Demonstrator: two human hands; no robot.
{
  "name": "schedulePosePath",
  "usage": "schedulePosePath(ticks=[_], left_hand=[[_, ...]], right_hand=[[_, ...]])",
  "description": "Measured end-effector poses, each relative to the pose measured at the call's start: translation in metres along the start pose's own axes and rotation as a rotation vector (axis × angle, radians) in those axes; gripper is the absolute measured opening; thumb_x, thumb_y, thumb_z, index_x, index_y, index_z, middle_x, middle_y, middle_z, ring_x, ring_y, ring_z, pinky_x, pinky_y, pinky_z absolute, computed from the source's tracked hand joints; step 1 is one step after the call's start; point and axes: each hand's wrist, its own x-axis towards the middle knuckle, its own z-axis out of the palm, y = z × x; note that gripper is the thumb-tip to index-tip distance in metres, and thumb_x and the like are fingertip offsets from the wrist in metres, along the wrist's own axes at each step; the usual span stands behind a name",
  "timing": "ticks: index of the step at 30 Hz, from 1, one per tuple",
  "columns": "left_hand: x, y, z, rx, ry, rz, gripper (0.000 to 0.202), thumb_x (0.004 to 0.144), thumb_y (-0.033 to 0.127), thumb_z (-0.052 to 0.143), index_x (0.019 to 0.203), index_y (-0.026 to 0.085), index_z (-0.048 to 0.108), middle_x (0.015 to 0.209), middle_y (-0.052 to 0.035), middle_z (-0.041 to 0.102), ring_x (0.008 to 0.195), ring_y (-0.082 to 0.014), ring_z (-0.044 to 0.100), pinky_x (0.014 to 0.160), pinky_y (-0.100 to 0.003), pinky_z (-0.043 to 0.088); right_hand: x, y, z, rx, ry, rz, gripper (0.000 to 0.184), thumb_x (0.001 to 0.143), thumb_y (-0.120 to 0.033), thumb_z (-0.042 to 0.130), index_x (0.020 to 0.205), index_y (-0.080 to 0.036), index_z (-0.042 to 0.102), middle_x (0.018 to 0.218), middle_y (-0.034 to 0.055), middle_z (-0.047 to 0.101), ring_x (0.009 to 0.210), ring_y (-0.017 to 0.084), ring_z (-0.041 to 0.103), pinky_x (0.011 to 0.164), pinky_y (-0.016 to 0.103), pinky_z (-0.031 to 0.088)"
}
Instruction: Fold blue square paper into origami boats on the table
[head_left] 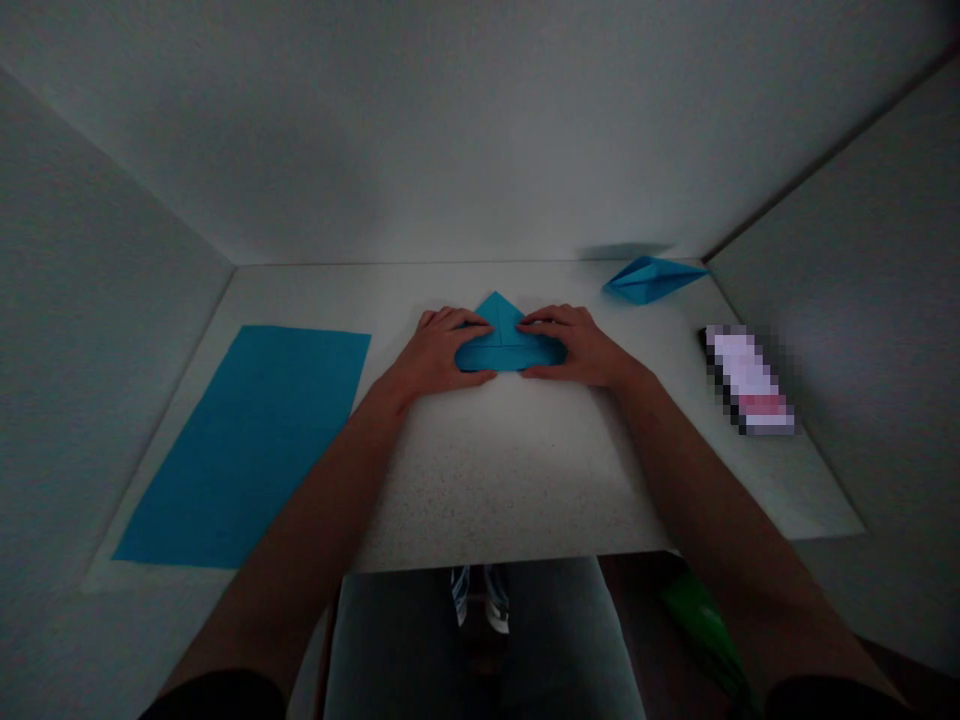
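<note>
A folded blue sheet of paper (510, 357) lies on the white table, with a pointed top, a centre crease and a straight band along its lower edge. My left hand (451, 348) grips its left end, fingers on top and thumb along the bottom edge. Around the right end, my right hand (571, 345) has the same hold, thumb below and fingers above. Both outer ends of the paper are partly hidden by my hands.
A flat blue sheet (259, 440) lies on the left of the table (480, 500). At the back right sits a folded blue paper boat (646, 280). A blurred-out phone (750, 380) lies on the right. Walls enclose the back and both sides.
</note>
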Motion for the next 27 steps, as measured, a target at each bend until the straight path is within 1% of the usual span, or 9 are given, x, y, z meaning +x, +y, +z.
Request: schedulePosePath(ticks=[3, 5, 8, 12, 16, 18, 20, 23, 27], left_hand=[[0.001, -0.002, -0.002, -0.049, 0.028, 0.016, 0.057, 0.084, 0.044, 0.087, 0.137, 0.025, 0.079, 0.139, -0.0143, 0.076, 0.129, -0.0368, 0.07, 0.117, -0.057, 0.049], [0.001, -0.003, -0.005, -0.095, 0.035, 0.016, 0.05, 0.087, 0.04, 0.082, 0.134, 0.024, 0.079, 0.133, -0.0135, 0.079, 0.124, -0.0343, 0.074, 0.113, -0.054, 0.054], [0.002, -0.003, -0.009, -0.199, 0.058, -0.003, 0.042, 0.09, 0.035, 0.075, 0.131, 0.024, 0.08, 0.124, -0.011, 0.082, 0.114, -0.0298, 0.078, 0.107, -0.049, 0.06], [0.002, -0.002, -0.011, -0.356, 0.158, -0.102, 0.033, 0.093, 0.036, 0.074, 0.123, 0.025, 0.082, 0.123, -0.0095, 0.084, 0.113, -0.0265, 0.079, 0.105, -0.043, 0.063], [0.0, -0.005, -0.01, -0.406, 0.236, -0.246, 0.027, 0.095, 0.046, 0.078, 0.11, 0.025, 0.084, 0.105, -0.0074, 0.086, 0.092, -0.0233, 0.079, 0.086, -0.037, 0.065], [-0.001, -0.007, -0.01, -0.376, 0.262, -0.263, 0.028, 0.095, 0.051, 0.079, 0.107, 0.026, 0.085, 0.1, -0.0067, 0.086, 0.087, -0.0231, 0.078, 0.083, -0.038, 0.065], [-0.002, -0.007, -0.009, -0.331, 0.227, -0.191, 0.032, 0.092, 0.055, 0.084, 0.108, 0.027, 0.085, 0.103, -0.0071, 0.086, 0.094, -0.0252, 0.079, 0.092, -0.042, 0.064], [-0.003, -0.005, -0.008, -0.204, 0.093, -0.037, 0.034, 0.089, 0.055, 0.089, 0.114, 0.032, 0.087, 0.115, -0.0065, 0.087, 0.113, -0.0302, 0.077, 0.111, -0.052, 0.055], [-0.004, -0.002, -0.004, -0.092, 0.0, 0.057, 0.024, 0.103, 0.043, 0.074, 0.123, 0.039, 0.086, 0.131, -0.0036, 0.084, 0.127, -0.0305, 0.072, 0.118, -0.057, 0.046]], right_hand=[[0.0, 0.0, -0.007, 0.025, 0.006, -0.02, 0.047, 0.1, -0.063, 0.074, 0.133, -0.031, 0.083, 0.144, 0.0122, 0.078, 0.13, 0.039, 0.071, 0.11, 0.057, 0.045], [0.002, -0.001, -0.009, 0.059, 0.01, -0.022, 0.035, 0.105, -0.056, 0.068, 0.123, -0.031, 0.086, 0.138, 0.0094, 0.082, 0.124, 0.036, 0.075, 0.108, 0.054, 0.047], [0.005, 0.0, -0.008, 0.102, 0.032, 0.019, 0.032, 0.108, -0.05, 0.061, 0.113, -0.03, 0.086, 0.124, 0.0074, 0.085, 0.114, 0.032, 0.078, 0.104, 0.05, 0.051], [0.006, 0.005, -0.002, 0.064, 0.125, 0.131, 0.03, 0.106, -0.05, 0.062, 0.106, -0.027, 0.081, 0.107, 0.0094, 0.083, 0.099, 0.031, 0.075, 0.096, 0.047, 0.053], [0.005, 0.014, 0.005, -0.007, 0.192, 0.18, 0.027, 0.102, -0.047, 0.066, 0.104, -0.023, 0.078, 0.108, 0.0138, 0.078, 0.096, 0.032, 0.07, 0.091, 0.048, 0.052], [0.005, 0.017, 0.006, -0.019, 0.217, 0.208, 0.027, 0.101, -0.047, 0.067, 0.105, -0.023, 0.078, 0.11, 0.015, 0.076, 0.097, 0.033, 0.069, 0.09, 0.049, 0.053], [0.004, 0.02, 0.006, -0.003, 0.23, 0.226, 0.027, 0.1, -0.047, 0.068, 0.105, -0.023, 0.079, 0.11, 0.0146, 0.076, 0.098, 0.034, 0.068, 0.09, 0.049, 0.053], [0.002, 0.021, 0.0, 0.069, 0.177, 0.157, 0.025, 0.096, -0.047, 0.074, 0.107, -0.026, 0.081, 0.114, 0.0119, 0.079, 0.105, 0.034, 0.07, 0.099, 0.052, 0.052], [0.0, 0.021, -0.009, 0.195, 0.063, 0.0, 0.026, 0.089, -0.052, 0.082, 0.105, -0.032, 0.085, 0.125, 0.0077, 0.082, 0.118, 0.035, 0.072, 0.111, 0.056, 0.047]])
